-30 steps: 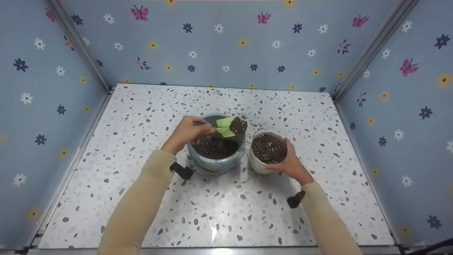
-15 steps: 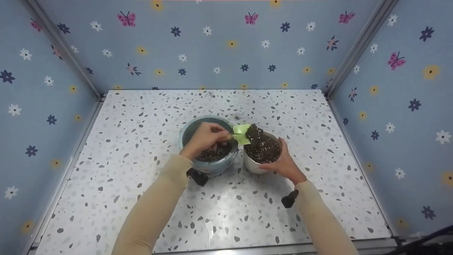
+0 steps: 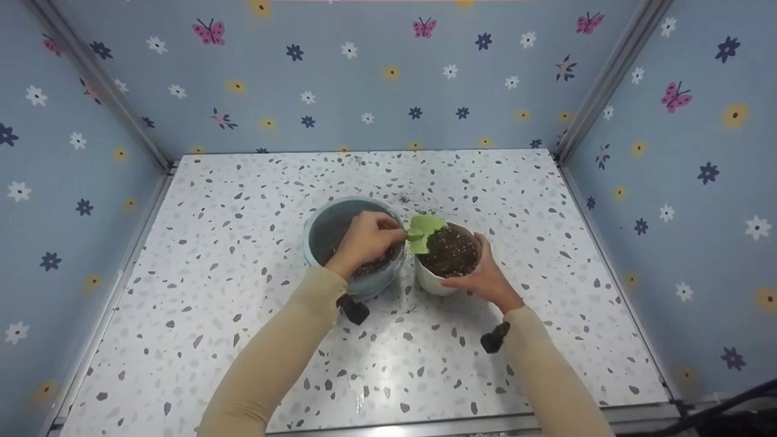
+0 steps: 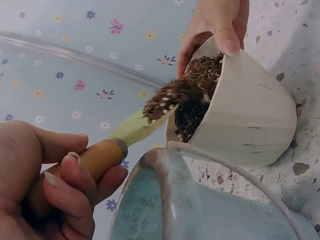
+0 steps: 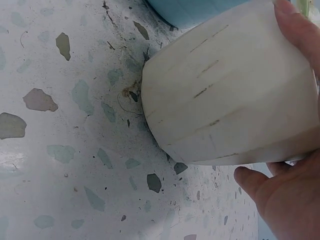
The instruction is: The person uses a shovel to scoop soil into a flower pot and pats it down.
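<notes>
My left hand (image 3: 368, 238) grips the wooden handle (image 4: 100, 159) of a small green garden trowel (image 3: 425, 232). Its blade tips over the rim of a white flowerpot (image 3: 432, 280), and dark potting soil (image 4: 167, 100) slides off it in the left wrist view. Soil (image 3: 452, 252) fills the white pot nearly to the rim. My right hand (image 3: 485, 276) holds that pot from the right, thumb and fingers spread around its side. Beneath my left hand stands a larger blue glazed pot (image 3: 315, 227), with soil low inside, partly hidden by the hand.
Both pots stand close together on a white speckled tabletop (image 3: 243, 364). Crumbs of soil (image 3: 403, 198) lie behind them. Blue flowered panels (image 3: 340, 73) wall in the back and both sides. A dark cable (image 3: 728, 406) runs at the lower right.
My left hand has carried the loaded trowel rightward from above the blue pot to the white pot and tilted it, so soil drops in. My right hand keeps holding the white pot.
</notes>
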`<action>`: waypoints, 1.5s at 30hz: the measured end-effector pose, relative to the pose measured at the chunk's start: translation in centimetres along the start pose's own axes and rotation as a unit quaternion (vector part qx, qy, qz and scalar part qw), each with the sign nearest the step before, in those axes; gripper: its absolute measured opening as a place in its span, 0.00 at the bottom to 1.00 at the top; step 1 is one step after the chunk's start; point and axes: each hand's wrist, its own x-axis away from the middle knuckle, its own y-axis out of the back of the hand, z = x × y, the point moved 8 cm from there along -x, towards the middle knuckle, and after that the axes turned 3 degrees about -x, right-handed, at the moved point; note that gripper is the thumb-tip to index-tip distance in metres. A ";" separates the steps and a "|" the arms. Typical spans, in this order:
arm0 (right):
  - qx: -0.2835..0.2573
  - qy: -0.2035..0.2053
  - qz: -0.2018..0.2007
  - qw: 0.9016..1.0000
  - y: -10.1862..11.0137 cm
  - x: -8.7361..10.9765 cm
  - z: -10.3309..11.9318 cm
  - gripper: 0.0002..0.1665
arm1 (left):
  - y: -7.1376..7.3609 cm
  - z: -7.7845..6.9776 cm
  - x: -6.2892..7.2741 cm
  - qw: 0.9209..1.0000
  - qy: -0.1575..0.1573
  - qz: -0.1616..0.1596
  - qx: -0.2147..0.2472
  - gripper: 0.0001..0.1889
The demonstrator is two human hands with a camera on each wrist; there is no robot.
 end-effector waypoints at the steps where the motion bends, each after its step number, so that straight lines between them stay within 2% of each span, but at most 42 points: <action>1: 0.002 0.001 0.000 1.000 0.1 0.0 0.0 0.80 | -0.2 -0.2 -0.1 1.000 -0.004 -0.002 -0.009 0.09; 12: -0.009 -0.007 0.006 1.000 0.0 -0.3 -0.4 0.82 | -1.0 -2.0 -0.1 0.996 -0.035 -0.032 -0.075 0.09; 20: -0.001 -0.016 -0.004 1.000 0.1 -0.1 -0.6 0.82 | -2.2 -2.3 -0.1 0.994 -0.053 -0.014 -0.095 0.08; 27: -0.006 -0.003 -0.001 1.000 -0.2 0.2 -0.6 0.81 | -3.2 -1.8 0.4 0.994 -0.035 0.018 -0.100 0.10; 31: 0.000 -0.008 -0.003 1.000 0.0 0.3 -0.7 0.81 | -3.2 -1.8 0.6 0.993 -0.040 0.018 -0.109 0.08; 36: 0.014 -0.014 -0.001 1.000 0.2 0.2 -0.6 0.82 | -2.8 -2.0 0.8 0.991 -0.055 0.003 -0.118 0.09; 40: 0.023 -0.019 0.004 1.000 0.1 0.0 -0.5 0.84 | -2.2 -2.3 0.9 0.990 -0.060 -0.014 -0.126 0.09; 45: 0.020 -0.020 0.007 1.000 0.0 0.1 -0.6 0.85 | -1.3 -3.0 1.1 0.988 -0.085 -0.041 -0.120 0.09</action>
